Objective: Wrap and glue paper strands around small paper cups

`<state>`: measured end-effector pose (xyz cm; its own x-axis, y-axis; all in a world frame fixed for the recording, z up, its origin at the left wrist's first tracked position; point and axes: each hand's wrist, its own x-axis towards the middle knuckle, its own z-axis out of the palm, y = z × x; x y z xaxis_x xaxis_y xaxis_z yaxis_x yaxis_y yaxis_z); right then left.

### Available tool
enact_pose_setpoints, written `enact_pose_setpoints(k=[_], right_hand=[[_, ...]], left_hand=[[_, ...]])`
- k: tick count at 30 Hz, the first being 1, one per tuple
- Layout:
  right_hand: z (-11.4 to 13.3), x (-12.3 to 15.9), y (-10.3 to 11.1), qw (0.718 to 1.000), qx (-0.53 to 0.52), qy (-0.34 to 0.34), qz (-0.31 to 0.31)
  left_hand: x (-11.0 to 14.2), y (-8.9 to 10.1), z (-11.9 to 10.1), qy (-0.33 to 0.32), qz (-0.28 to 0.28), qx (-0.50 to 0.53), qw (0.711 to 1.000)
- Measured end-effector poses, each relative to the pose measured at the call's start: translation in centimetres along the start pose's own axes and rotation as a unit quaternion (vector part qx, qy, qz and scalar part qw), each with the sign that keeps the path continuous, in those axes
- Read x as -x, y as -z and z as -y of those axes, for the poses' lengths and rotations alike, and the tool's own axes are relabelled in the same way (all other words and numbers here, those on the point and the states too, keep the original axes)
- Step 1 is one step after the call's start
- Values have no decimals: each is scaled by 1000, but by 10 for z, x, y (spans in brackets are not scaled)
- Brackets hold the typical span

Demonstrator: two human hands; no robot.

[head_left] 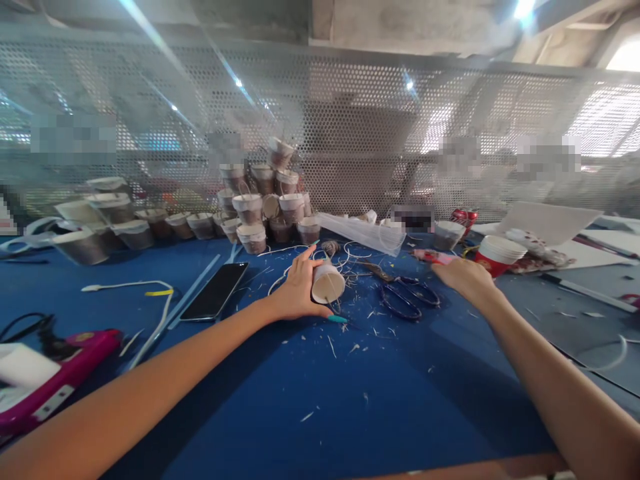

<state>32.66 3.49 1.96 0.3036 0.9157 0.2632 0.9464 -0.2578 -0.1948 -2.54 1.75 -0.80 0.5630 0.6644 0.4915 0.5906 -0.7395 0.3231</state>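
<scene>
My left hand [299, 287] is curled around the side of a small white paper cup [329, 285], thumb below and fingers above. The cup is tilted so its open mouth faces me, and a thin strand shows at its mouth. My right hand [467, 277] is farther right, its fingers closed over a pink-and-red object [435, 257] that is mostly covered; its kind is unclear. Between the hands lie scissors with dark blue handles [407, 297]. Behind the cup is a greyish ball of cord [330, 248].
Stacked cups [249, 210] stand along a perforated metal screen [360, 133]. A black phone [215, 291] and a magenta power strip [60, 380] are on the left. Red-and-white cups [500, 253] stand at right. Scraps litter the blue table [280, 400].
</scene>
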Motion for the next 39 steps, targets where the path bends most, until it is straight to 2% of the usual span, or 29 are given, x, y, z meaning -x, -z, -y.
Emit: enact_pose_setpoints(k=[1, 3, 7, 11, 16, 21, 27, 34, 39], right_hand=[[7, 5, 4, 1000, 8, 6, 3], [24, 19, 10, 998, -13, 43, -33], [58, 52, 15, 988, -54, 142, -24], [76, 78, 13, 975, -83, 201, -48], [80, 93, 5, 965, -94, 208, -131], [80, 103, -14, 949, -89, 240, -185], [80, 110, -25, 933, -81, 284, -206], [82, 112, -22, 926, -52, 289, -239], [80, 111, -23, 917, -33, 310, -248]], left_hand=[[0, 0, -2, -6, -1, -16, 1000], [0, 0, -7, -15, -1, -29, 999], [1, -3, -10, -26, -3, -14, 1000], [1, -4, -6, -35, 8, 7, 999], [3, -5, -10, -29, -9, 1, 1000], [3, -8, -18, -16, -40, -23, 999], [3, -6, -22, -56, -52, -61, 995], [5, -10, -27, -19, -48, -43, 998], [3, -9, -28, -66, -34, -41, 996]])
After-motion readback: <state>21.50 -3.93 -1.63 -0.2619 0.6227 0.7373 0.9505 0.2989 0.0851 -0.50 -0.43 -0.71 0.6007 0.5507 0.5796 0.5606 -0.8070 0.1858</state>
